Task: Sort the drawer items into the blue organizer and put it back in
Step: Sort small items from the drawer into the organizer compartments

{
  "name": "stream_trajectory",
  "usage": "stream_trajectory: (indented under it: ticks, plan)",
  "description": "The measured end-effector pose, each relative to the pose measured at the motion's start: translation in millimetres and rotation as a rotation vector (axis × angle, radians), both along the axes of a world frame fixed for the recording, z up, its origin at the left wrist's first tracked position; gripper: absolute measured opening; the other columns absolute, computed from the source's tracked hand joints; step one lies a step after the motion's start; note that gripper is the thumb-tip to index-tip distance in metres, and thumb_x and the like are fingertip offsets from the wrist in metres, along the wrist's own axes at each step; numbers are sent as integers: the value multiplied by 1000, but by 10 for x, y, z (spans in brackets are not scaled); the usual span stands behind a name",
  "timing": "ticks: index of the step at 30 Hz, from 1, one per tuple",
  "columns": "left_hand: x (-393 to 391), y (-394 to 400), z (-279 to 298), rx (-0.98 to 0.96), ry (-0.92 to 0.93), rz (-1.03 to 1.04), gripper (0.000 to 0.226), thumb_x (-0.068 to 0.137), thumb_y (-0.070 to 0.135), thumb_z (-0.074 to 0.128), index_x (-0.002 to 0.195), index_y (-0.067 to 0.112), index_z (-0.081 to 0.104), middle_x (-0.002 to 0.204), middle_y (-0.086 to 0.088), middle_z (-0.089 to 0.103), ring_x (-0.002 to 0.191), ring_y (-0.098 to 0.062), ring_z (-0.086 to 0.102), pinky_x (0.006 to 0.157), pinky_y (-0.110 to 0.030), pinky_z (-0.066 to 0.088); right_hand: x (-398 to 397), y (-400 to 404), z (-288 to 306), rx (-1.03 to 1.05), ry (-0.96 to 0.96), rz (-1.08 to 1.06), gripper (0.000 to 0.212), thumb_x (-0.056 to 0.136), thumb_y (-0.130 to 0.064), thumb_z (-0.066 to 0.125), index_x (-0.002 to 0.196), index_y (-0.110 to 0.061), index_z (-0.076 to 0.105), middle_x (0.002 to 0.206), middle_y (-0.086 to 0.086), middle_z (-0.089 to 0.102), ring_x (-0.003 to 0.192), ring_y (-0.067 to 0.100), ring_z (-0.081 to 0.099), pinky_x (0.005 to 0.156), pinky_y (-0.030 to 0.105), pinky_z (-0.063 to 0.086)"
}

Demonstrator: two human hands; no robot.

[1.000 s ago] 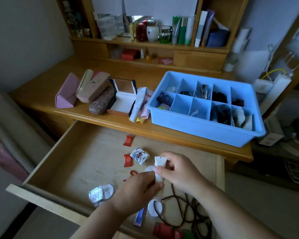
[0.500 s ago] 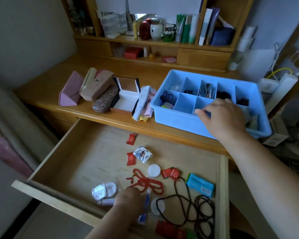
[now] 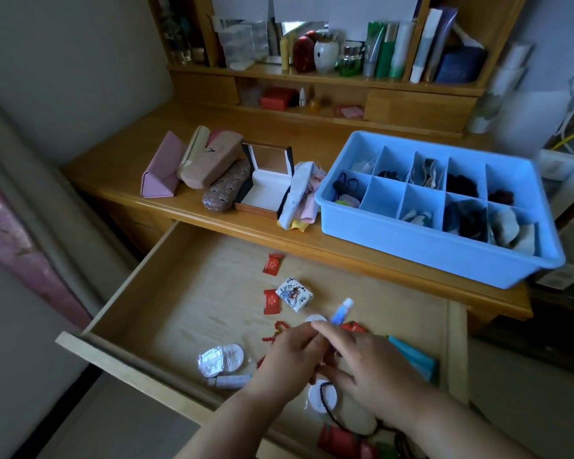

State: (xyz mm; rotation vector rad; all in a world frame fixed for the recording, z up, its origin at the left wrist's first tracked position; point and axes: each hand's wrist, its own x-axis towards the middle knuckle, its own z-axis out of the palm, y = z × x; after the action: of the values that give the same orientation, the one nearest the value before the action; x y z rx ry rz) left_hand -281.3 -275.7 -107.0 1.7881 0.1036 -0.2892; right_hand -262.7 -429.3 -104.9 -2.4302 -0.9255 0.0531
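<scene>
- Both hands meet over the open drawer point(image 3: 166, 293): the left hand point(image 3: 292, 356) and right hand point(image 3: 362, 362) together pinch a small blue-and-white tube point(image 3: 341, 311).
- Sorting step; blue organizer point(image 3: 421, 246) waits on the bench point(image 3: 140, 167).
- Next, probably: carry the tube up into a free compartment.

— What do you have on the counter point(image 3: 252, 127)?
— A pink triangular case point(image 3: 161, 172), a tan case point(image 3: 209, 157) leaning on it, a patterned brown case point(image 3: 226, 186), an open white-lined box point(image 3: 265, 183); bottles on the shelf point(image 3: 312, 76) above
</scene>
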Motion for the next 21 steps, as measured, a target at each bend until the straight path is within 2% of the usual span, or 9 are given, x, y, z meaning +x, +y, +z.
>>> stream_trajectory:
  ticks: [4, 7, 9, 11, 13, 15, 17, 19, 21]
  plan:
    - [37, 163, 175, -184, 17, -157, 25, 96, 39, 46, 108, 35, 67, 100, 15, 71, 91, -1, 65, 78, -16, 51, 83, -23, 173, 111, -156, -53, 58, 76, -52, 62, 127, -28, 48, 76, -7, 69, 68, 9, 66, 56, 19, 49]
    - [102, 288, 167, -295, 121, -122, 33, 94, 50, 43, 114, 39, 66, 113, 6, 69, 109, -15, 62, 91, -32, 50, 134, -39, 369, 195, -150, -117, 58, 71, -57, 64, 118, -24, 56, 78, -8, 69, 68, 7, 65, 59, 23, 53]
    - [133, 435, 46, -72, 62, -36, 32, 96, 45, 44, 105, 29, 70, 102, -1, 70, 94, -14, 66, 85, -36, 54, 235, -99, 545, 247, -317, -193, 46, 73, -52, 64, 106, -20, 61, 70, -8, 66, 62, 7, 62, 55, 22, 52]
    - [146, 658, -153, 497, 58, -106, 17, 93, 36, 54, 98, 27, 67, 95, 1, 67, 86, -10, 62, 81, -29, 53, 440, -219, 775, 309, -454, -295, 33, 77, -47, 59, 97, -20, 61, 60, -17, 56, 53, 0, 53, 51, 14, 45]
    - [110, 865, -377, 897, 190, -208, 20, 86, 35, 60, 105, 27, 63, 102, 4, 62, 96, -12, 59, 80, -20, 46, 725, -373, 1000, 360, -471, -400, 31, 81, -45, 50, 90, -18, 61, 53, -17, 51, 50, 1, 50, 52, 19, 45]
    - [60, 964, -500, 1006, 295, -270, 20, 80, 38, 62, 98, 29, 59, 110, 5, 61, 103, -14, 58, 82, -20, 43, 1012, -490, 1145, 301, -478, -501, 43, 85, -45, 37, 82, -10, 63, 52, -3, 57, 53, 20, 57, 52, 32, 46]
    - [49, 972, -530, 1093, 307, -343, 24, 75, 43, 65, 92, 31, 52, 111, 7, 60, 104, -13, 58, 82, -20, 42, 1252, -570, 1137, 42, -472, -566, 49, 88, -43, 31, 73, -8, 61, 55, 8, 57, 62, 35, 58, 52, 34, 40]
    - [63, 962, -581, 1219, 269, -391, 34, 72, 47, 65, 99, 27, 57, 111, 8, 62, 106, -14, 60, 89, -24, 47, 1386, -604, 1045, -252, -377, -554, 45, 92, -38, 33, 70, -9, 58, 60, 7, 56, 70, 35, 57, 55, 34, 39]
    - [80, 953, -603, 1320, 269, -441, 43, 75, 47, 63, 111, 23, 60, 113, 7, 63, 107, -16, 61, 93, -32, 49, 1437, -634, 948, -359, -251, -543, 34, 92, -32, 38, 78, -13, 62, 76, 6, 61, 83, 32, 57, 65, 35, 42]
